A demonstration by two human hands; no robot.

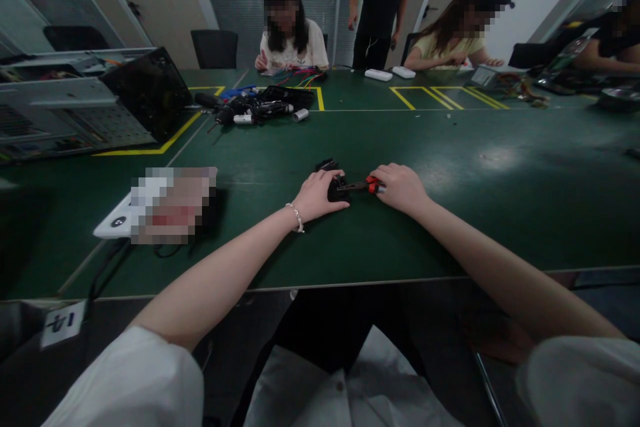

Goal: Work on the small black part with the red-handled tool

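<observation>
My left hand (319, 196) is wrapped round a small black part (338, 189) on the green table (280, 247), holding it near the middle. What kind of part it is I cannot make out, since the fingers cover much of it. In my right hand (401, 188) is a pair of pliers (359, 186) with red and black handles, gripped from the right side. The dark jaws point left and reach the black part. Whether they are clamped on it is too small to tell.
A white device (114, 221) with a cable lies at the left. Behind it stands an opened computer case (75, 113). Tools and black parts (257, 107) are heaped at the far middle. Several people work across the table; white boxes (379, 75) lie near them.
</observation>
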